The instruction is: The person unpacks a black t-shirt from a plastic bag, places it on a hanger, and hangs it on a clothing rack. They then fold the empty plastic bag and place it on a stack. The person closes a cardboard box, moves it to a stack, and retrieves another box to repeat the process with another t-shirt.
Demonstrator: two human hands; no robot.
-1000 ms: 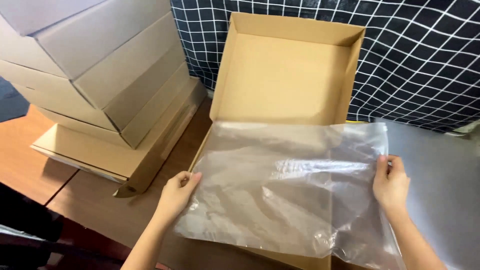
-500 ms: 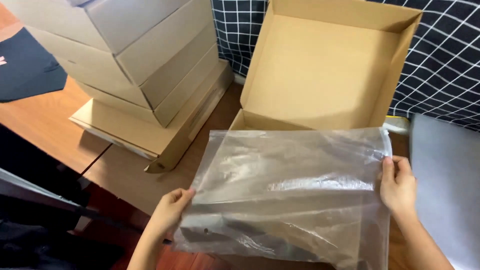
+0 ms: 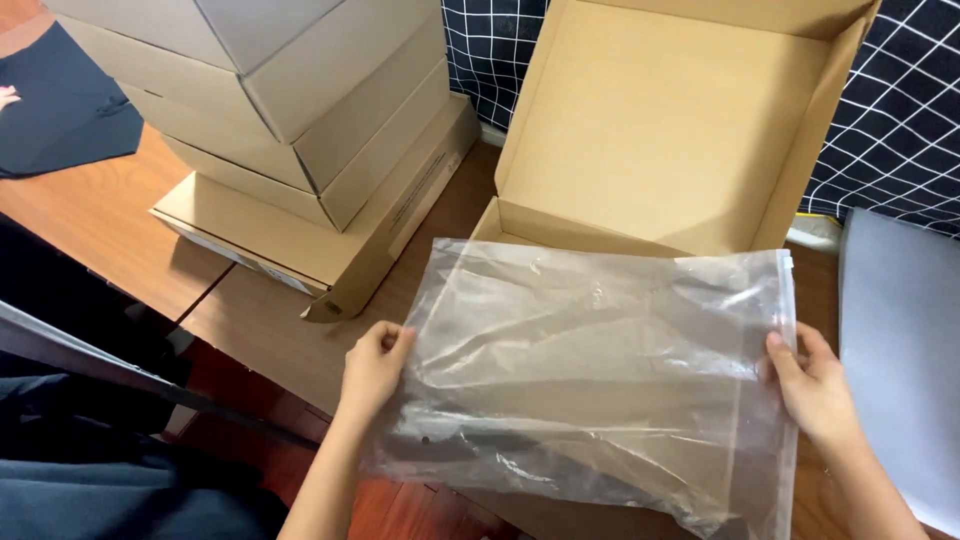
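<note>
The clear plastic bag (image 3: 600,380) hides the open cardboard box's (image 3: 660,130) tray

Clear, crinkled plastic zip bag (image 3: 600,380), empty, spread flat above the open cardboard box (image 3: 660,130).

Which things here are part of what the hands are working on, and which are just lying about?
In hand: clear plastic bag, held by left hand and right hand; open cardboard box behind it.
Lying about: stacked boxes, dark cloth, grey sheet, checked fabric.

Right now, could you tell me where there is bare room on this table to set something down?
Bare brown wooden tabletop lies between the stacked cardboard boxes and the clear plastic bag. The open cardboard box is mostly covered by the bag; a grey sheet fills the right side.
</note>
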